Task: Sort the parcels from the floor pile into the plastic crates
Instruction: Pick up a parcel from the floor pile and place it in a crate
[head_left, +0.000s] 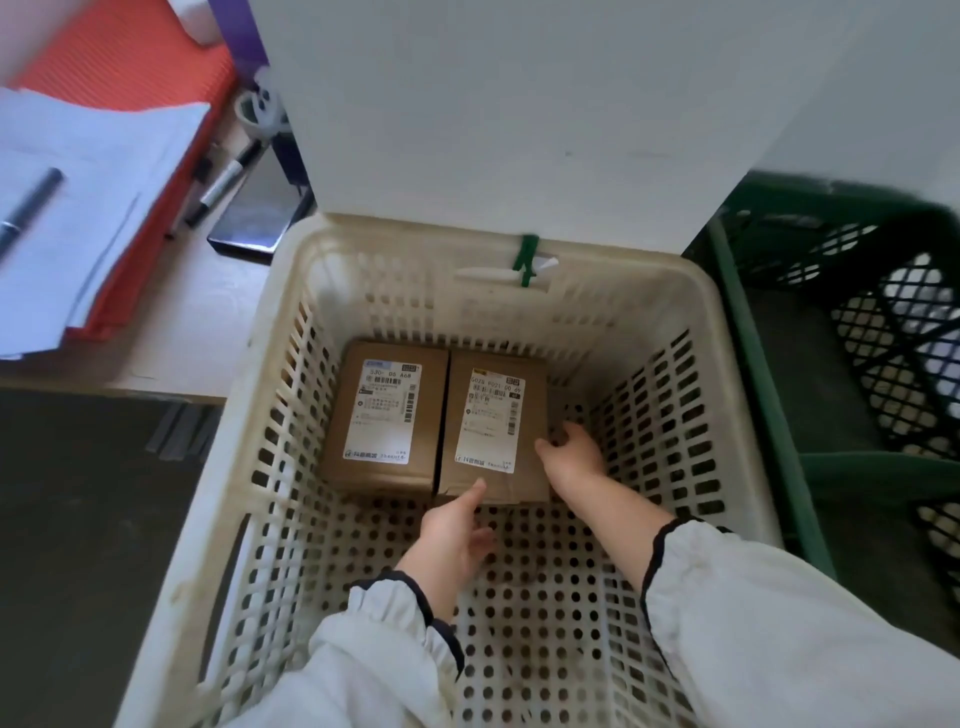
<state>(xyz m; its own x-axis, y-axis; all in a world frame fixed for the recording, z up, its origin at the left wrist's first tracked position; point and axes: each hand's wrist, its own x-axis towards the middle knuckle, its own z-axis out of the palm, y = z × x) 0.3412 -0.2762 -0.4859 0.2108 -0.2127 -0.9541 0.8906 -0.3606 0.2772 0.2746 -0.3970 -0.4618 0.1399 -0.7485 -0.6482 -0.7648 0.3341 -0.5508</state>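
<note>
Two brown cardboard parcels with white shipping labels lie side by side on the floor of a cream plastic crate (727, 374). The left parcel (384, 421) lies untouched. Both my hands are on the right parcel (493, 431). My right hand (571, 457) grips its right side, fingers curled round the edge. My left hand (457, 530) is at its near edge, thumb on the top face and fingers below the box front.
A green plastic crate (769, 395) stands right beside the cream one. A white wall or panel (519, 104) rises behind both. To the left is a table (182, 332) with papers, red folders, pens and a dark phone. Dark floor lies lower left.
</note>
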